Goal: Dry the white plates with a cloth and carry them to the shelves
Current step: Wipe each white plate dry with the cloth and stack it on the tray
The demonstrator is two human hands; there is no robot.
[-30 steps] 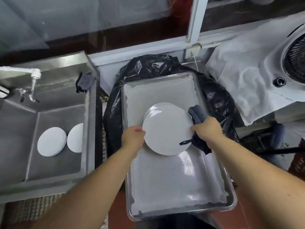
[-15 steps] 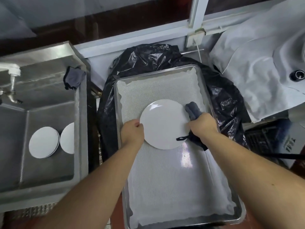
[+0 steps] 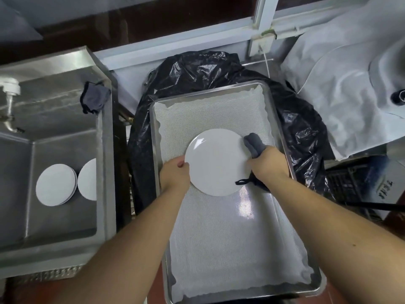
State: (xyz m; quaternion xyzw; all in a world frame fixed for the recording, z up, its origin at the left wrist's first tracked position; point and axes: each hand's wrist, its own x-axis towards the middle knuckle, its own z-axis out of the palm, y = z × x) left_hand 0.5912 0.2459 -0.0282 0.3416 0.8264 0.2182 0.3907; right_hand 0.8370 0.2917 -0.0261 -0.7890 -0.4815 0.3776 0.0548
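**Plate held at both edges over the lined tray**

Over the middle of the metal tray (image 3: 282,137), which is lined with a pale mesh mat (image 3: 230,238), a round white plate (image 3: 215,162) is held by a person. Only the head view is given. The plate's left edge is gripped by the left hand (image 3: 174,175), with the thumb laid over the rim and the fingers hidden beneath. The right edge is gripped by the right hand (image 3: 268,164), whose fingers are curled round a dark grey cloth (image 3: 254,144); the cloth is bunched against the rim and a loop of it trails below the hand. Whether the plate rests on the mat or is held just clear of it cannot be told.

The plate is judged to be stiff, smooth and breakable, fairly light, and probably slippery if wet. A hold at opposite points of the rim, as is seen now, seems soundest, and the cloth side should give better friction than bare skin.

The plate is shown lying roughly flat, its broad face turned up toward the camera. Being round, it has no long axis; its thin dimension runs up and down.

More white plates (image 3: 55,184) are seen in the steel sink (image 3: 105,172) to the left, and a second dark cloth (image 3: 94,97) is draped on the sink's rim.
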